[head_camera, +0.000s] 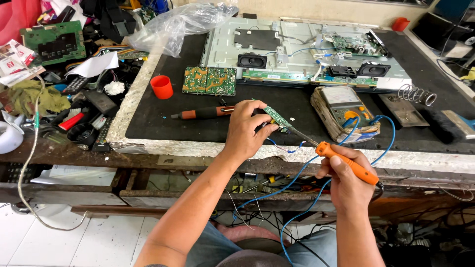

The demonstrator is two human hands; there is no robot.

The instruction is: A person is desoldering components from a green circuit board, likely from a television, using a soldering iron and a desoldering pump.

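Note:
My left hand grips a narrow green circuit strip and holds it tilted above the front edge of the black bench mat. Thin blue wires hang from the strip. My right hand is closed around an orange-handled soldering iron. Its metal tip points up-left and meets the strip's lower end.
An old multimeter with blue leads sits right of my hands. A screwdriver, red cup and green circuit board lie left. An opened flat-screen chassis fills the back. A coil iron stand is at right; clutter at left.

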